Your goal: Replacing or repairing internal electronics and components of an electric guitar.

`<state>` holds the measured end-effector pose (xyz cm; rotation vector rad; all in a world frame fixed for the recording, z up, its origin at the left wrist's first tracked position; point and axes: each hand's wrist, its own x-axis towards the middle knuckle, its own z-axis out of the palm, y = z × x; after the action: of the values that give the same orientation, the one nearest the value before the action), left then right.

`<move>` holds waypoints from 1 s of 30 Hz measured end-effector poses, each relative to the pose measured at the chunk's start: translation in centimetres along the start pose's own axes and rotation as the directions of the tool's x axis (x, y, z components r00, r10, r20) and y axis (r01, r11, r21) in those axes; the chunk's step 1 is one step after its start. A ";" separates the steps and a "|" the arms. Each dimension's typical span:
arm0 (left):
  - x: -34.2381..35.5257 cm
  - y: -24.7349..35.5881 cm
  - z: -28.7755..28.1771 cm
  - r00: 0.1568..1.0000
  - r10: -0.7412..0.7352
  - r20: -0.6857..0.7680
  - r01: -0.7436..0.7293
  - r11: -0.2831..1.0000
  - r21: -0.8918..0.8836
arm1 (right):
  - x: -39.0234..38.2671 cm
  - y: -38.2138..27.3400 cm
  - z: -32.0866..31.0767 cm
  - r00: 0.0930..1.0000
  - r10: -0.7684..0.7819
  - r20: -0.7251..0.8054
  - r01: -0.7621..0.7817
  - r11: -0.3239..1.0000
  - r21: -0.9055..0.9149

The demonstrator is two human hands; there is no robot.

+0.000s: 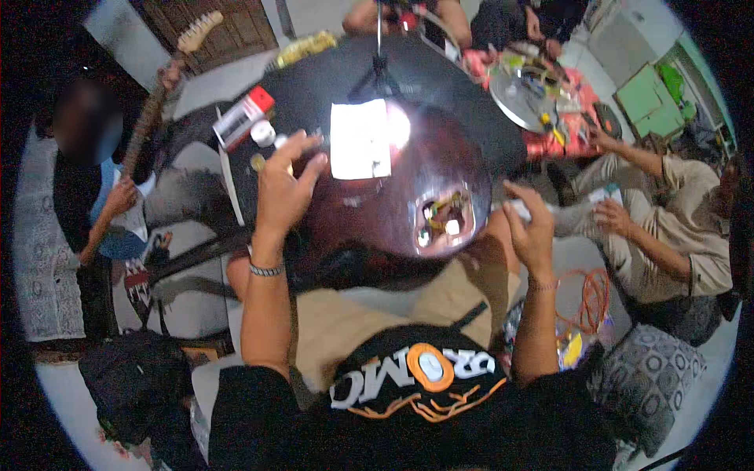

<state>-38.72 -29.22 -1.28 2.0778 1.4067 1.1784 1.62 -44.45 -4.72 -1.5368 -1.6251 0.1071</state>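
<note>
Clock centred on the guitar body. Biggest first: black surface point(306, 90) fills the middle, running up to 12. Guitar point(440, 169), dark red and glossy, sits at centre over it, near edge by the wearer's thighs, neck out to 8. Seated co-worker point(679, 228) in a beige shirt at 3, one arm stretched to the red cloth point(577, 98) at 2. Second co-worker point(118, 192) at 9, both hands on the neck point(145, 125) of another guitar, headstock up towards 11. Black bag point(133, 377) at 8; grey patterned cushion point(652, 377) at 4. Round silver tray point(509, 98) at 2 with small tools. Left hand point(284, 184) at 9, over the guitar's edge: thumb and fingers apart, contact unclear. Right hand point(532, 228) at 4, just off the body: fingers half curled, can't tell whether it grips anything. The two hands are well apart. Orange cable point(585, 302) coiled at 4, past the right forearm. White sheet point(357, 141) near centre towards 11, glare spot beside it. Red-white box point(245, 116) at 10. Cavity point(446, 216) in the body at 5, uncovered, parts inside too blurred to name. Small white jar point(263, 133) at 10, beside the box.
</note>
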 end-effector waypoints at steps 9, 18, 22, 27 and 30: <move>20.7 -7.1 5.9 0.970 0.004 0.244 0.059 0.967 -0.250 | 21.5 -10.5 2.0 0.927 -0.203 -0.316 0.250 0.961 0.115; 26.5 -11.7 15.8 0.870 0.096 0.483 0.051 0.958 -0.283 | 38.6 -8.1 8.5 0.962 -0.237 0.133 0.223 0.968 0.112; 26.8 -11.1 16.1 0.926 0.070 0.370 -0.047 0.996 -0.071 | 37.4 -10.4 7.2 0.927 -0.336 0.163 0.245 0.876 0.415; 26.1 -9.2 16.4 0.926 0.122 0.356 -0.165 0.982 0.095 | 40.9 -11.0 3.5 0.802 0.036 0.596 -0.275 0.909 0.315; 25.8 -8.7 16.2 0.912 0.097 0.398 -0.166 0.976 0.143 | 40.8 -6.9 6.2 0.896 -0.316 0.310 0.264 0.944 0.199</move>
<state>-26.83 -0.11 -5.53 2.3956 1.2289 0.6469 -1.73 -8.60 16.66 -1.1871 -2.0524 0.3395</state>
